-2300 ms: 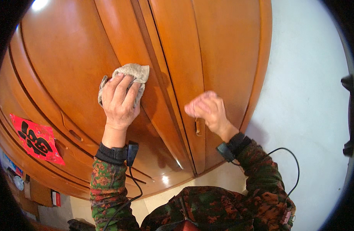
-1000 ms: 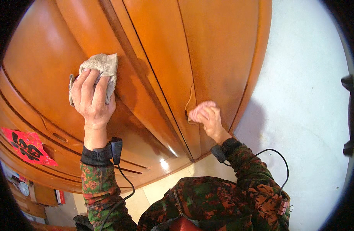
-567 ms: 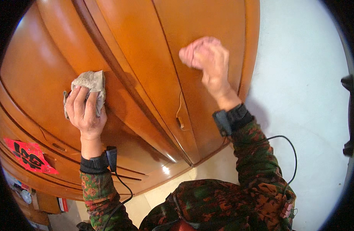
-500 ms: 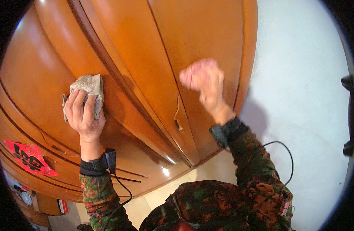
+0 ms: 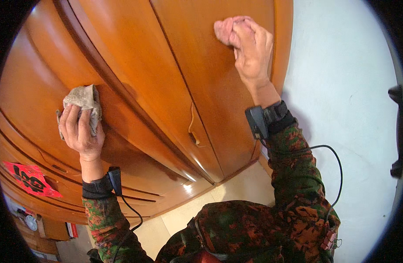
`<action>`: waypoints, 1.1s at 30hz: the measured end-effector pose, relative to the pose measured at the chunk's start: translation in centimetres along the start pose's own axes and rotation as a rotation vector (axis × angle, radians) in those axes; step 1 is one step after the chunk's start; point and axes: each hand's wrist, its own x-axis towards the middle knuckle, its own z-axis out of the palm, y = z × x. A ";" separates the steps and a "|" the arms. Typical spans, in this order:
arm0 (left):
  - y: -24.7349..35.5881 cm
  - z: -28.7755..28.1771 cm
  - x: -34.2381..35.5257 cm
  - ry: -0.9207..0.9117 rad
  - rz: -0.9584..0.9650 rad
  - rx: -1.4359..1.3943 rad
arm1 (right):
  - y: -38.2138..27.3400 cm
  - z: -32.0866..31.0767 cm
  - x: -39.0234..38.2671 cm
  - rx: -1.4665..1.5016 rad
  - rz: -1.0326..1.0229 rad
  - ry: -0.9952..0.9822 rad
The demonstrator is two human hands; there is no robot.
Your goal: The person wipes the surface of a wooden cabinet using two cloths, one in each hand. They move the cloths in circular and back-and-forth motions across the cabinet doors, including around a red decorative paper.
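Note:
A tall, glossy orange-brown wooden wardrobe [image 5: 136,57] fills the left and middle of the view. My left hand [image 5: 82,133] presses a folded grey-beige cloth [image 5: 82,97] against one of its curved panels, fingers bent over the cloth. Higher up and to the right, my right hand [image 5: 253,55] grips a bunched pink cloth [image 5: 228,31] at the flat door near the wardrobe's right edge. Below and left of that hand, a curved door handle [image 5: 192,127] sits beside the seam between two panels.
A pale wall [image 5: 341,101] stands to the right. Red paper [image 5: 33,179] with black writing is stuck low on the wardrobe's left. Black wrist straps with boxes and cables [image 5: 340,171] are on both my arms. Light floor tiles [image 5: 241,188] show below; small items [image 5: 30,221] stand at the lower left.
My right hand has moved up the door with the pink cloth, slightly rightward. The left hand and grey-beige cloth appear a little further left, as the whole view has shifted slightly.

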 end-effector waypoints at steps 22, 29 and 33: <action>-0.1 -0.1 0.0 0.017 0.031 0.030 | -13.9 -2.3 -15.4 0.450 0.597 0.002; 0.0 -0.2 -0.1 0.007 0.011 0.013 | -5.6 -5.9 -21.1 0.300 1.374 0.140; -0.1 0.0 -0.1 0.023 0.012 0.018 | -2.9 -4.3 -19.0 0.289 1.613 0.166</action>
